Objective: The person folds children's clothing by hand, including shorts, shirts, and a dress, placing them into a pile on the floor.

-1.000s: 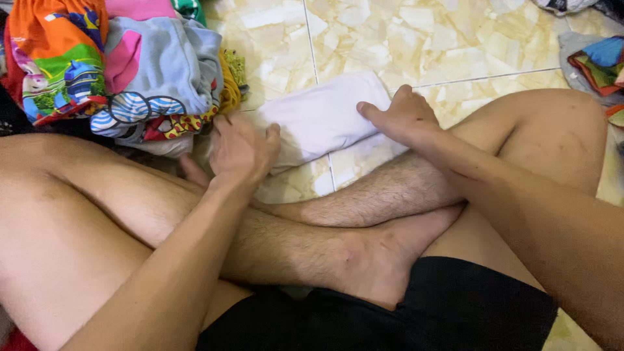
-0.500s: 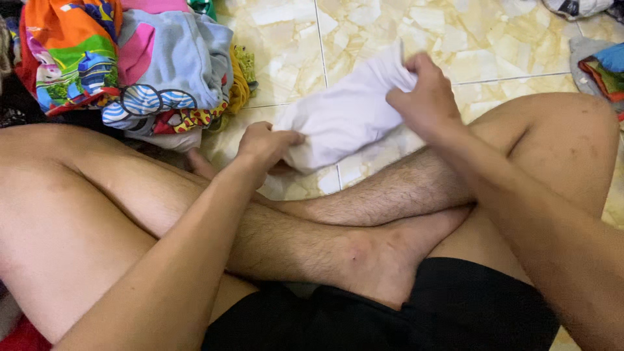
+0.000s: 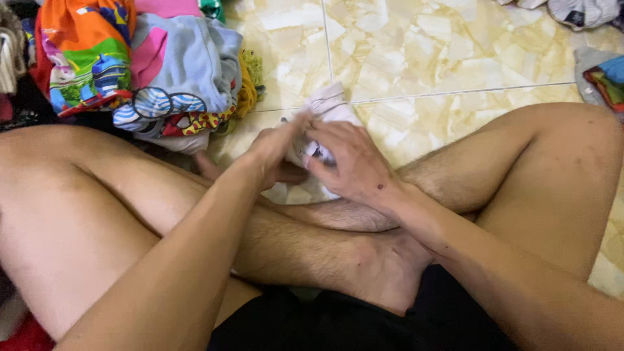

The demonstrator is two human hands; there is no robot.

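Head view: you sit cross-legged on pale marbled floor tiles point(image 3: 455, 52). At the centre of the frame, your left hand point(image 3: 276, 153) and right hand point(image 3: 351, 162) both clamp a bunched white garment point(image 3: 328, 107), fingers closed around it and hiding most of it. A pile of colourful clothes point(image 3: 149, 65) lies upper left, partly cut off. More clothes point(image 3: 601, 71) are cropped at the upper right edge.
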